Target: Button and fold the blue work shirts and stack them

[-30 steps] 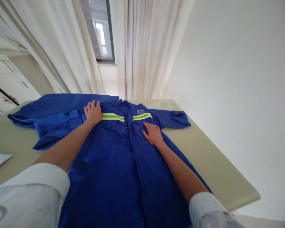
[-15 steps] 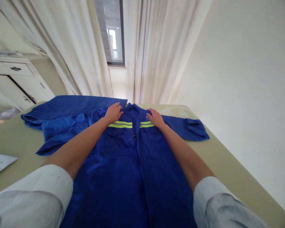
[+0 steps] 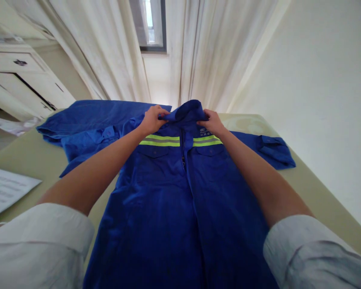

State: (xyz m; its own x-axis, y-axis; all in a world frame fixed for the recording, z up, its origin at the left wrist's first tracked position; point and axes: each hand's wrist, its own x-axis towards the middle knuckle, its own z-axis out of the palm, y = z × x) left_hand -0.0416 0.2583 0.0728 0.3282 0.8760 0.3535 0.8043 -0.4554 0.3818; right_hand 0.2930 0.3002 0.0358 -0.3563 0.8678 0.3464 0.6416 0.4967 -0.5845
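Note:
A blue work jacket (image 3: 168, 192) with yellow-and-grey reflective stripes lies front-up on a pale green table (image 3: 313, 188). Its collar (image 3: 185, 112) is raised off the cloth. My left hand (image 3: 152, 119) pinches the collar's left end, fingers closed on the fabric. My right hand (image 3: 212, 121) grips the collar's right end the same way. The left sleeve (image 3: 87, 140) is bunched beside the body; the right sleeve (image 3: 272, 148) stretches out to the right with its cuff folded.
A second blue garment (image 3: 90, 114) lies behind the jacket at the far left. A printed sheet of paper (image 3: 6, 188) rests on the table's left. White curtains (image 3: 198, 48), a window and a white cabinet (image 3: 27, 76) stand beyond the table; a plain wall runs along the right.
Both hands moved from flat on the jacket's chest up to the collar, closed on its two ends and lifted it. The camera has leaned forward over the table.

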